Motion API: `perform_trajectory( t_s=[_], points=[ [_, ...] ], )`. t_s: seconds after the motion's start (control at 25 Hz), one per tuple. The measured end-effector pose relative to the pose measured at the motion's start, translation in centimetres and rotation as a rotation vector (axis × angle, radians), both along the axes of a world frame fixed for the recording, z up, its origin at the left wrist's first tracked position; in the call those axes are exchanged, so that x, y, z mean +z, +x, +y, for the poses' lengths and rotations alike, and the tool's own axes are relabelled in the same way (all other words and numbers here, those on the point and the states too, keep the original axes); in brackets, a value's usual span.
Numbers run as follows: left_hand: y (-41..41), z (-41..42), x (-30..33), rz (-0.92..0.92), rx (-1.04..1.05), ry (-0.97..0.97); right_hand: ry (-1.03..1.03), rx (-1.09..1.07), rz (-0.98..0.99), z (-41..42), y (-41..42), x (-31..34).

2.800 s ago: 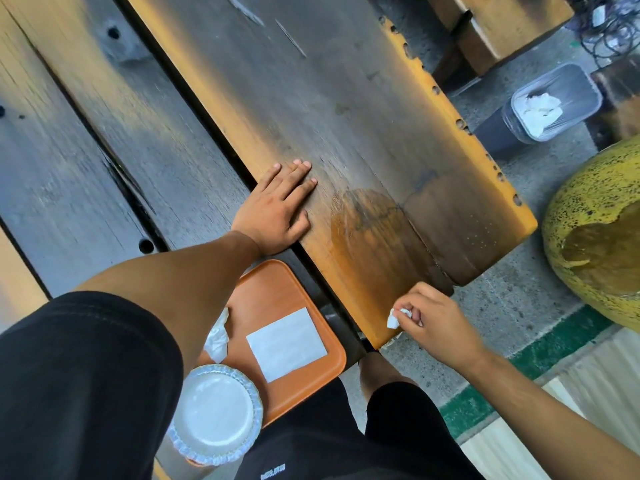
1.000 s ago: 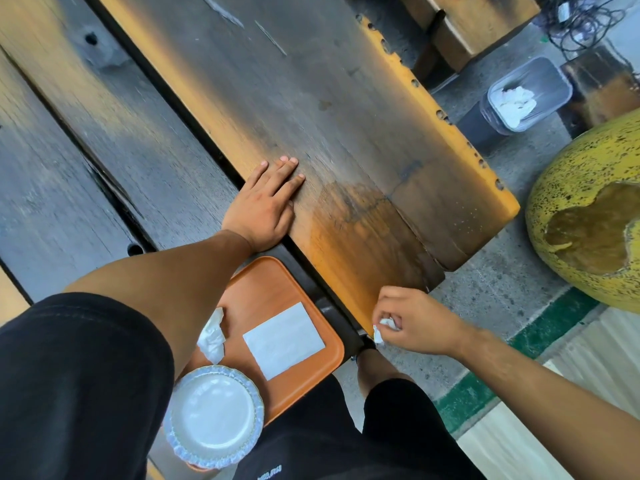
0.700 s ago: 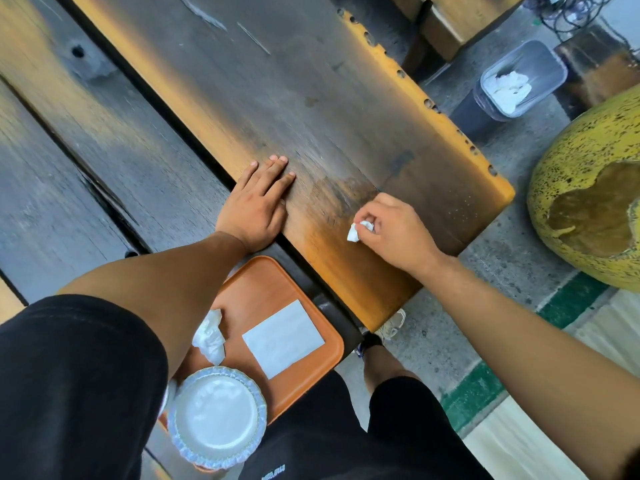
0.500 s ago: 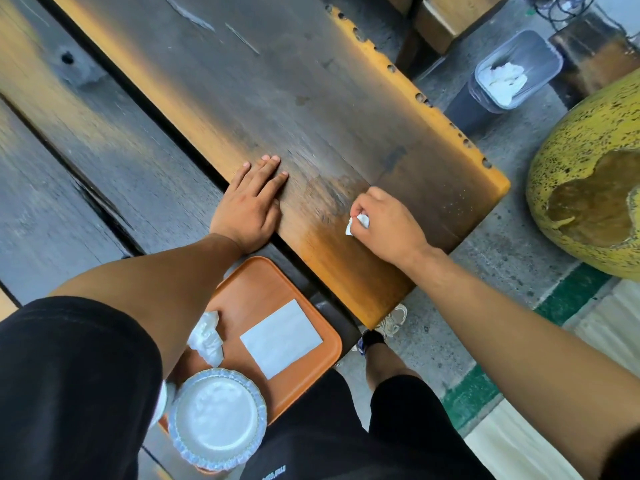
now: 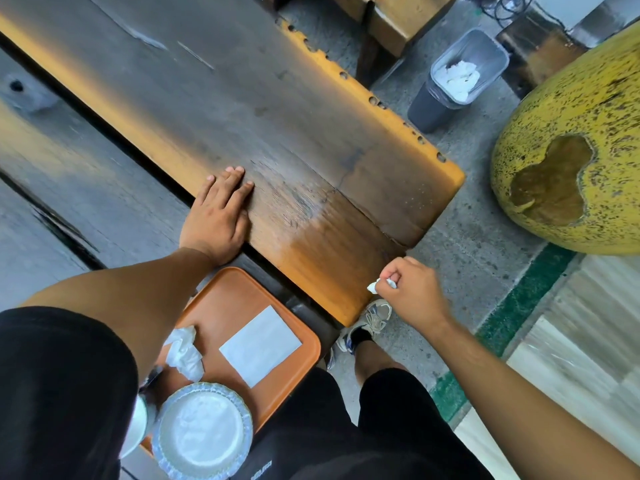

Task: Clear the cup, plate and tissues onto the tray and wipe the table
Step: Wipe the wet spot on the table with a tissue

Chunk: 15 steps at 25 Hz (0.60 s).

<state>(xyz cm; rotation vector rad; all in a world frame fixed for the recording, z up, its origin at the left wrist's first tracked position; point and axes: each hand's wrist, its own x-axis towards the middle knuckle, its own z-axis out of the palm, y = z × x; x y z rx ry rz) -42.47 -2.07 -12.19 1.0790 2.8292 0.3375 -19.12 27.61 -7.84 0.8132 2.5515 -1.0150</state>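
My left hand point(image 5: 218, 216) lies flat on the dark wooden table point(image 5: 242, 109), fingers straight, near its inner gap. My right hand point(image 5: 412, 292) pinches a small crumpled white tissue point(image 5: 375, 285) just off the table's near corner. An orange tray point(image 5: 239, 299) sits below the table edge. On it are a flat white napkin point(image 5: 259, 344), a crumpled tissue point(image 5: 183, 353) and a round foil-rimmed plate point(image 5: 202, 431). A white cup point(image 5: 138, 427) shows only partly behind my left sleeve.
A grey bin point(image 5: 453, 77) with white tissues inside stands on the concrete floor beyond the table's right edge. A large yellow speckled rounded object point(image 5: 571, 150) fills the right side. A wooden bench point(image 5: 391, 19) is at the top. My shoe point(image 5: 367, 323) is under the corner.
My right hand swept with the tissue from the middle of the table surface back toward me, off the near corner. My left hand stayed flat in place.
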Motion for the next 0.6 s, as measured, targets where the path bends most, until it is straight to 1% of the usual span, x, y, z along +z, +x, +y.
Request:
perform_trajectory(
  t_s=[0.12,0.2,0.36,0.48,0.6],
  points=[
    [0.0,0.0,-0.1,0.003,0.006,0.004,-0.040,-0.050,0.019,-0.4,-0.4,0.2],
    [0.0,0.0,0.0,0.008,0.009,0.008,0.007,-0.043,0.081,-0.4,-2.4,0.4],
    [0.1,0.1,-0.1,0.016,0.007,0.002,0.162,0.087,0.235,-1.5,-8.1,0.0],
    [0.0,0.0,-0.1,0.013,0.005,-0.011,0.202,0.151,0.233,-2.2,-10.2,-0.7],
    [-0.1,0.0,-0.2,0.015,0.005,-0.013,0.247,0.216,0.231,-2.8,-9.1,-1.0]
  ],
)
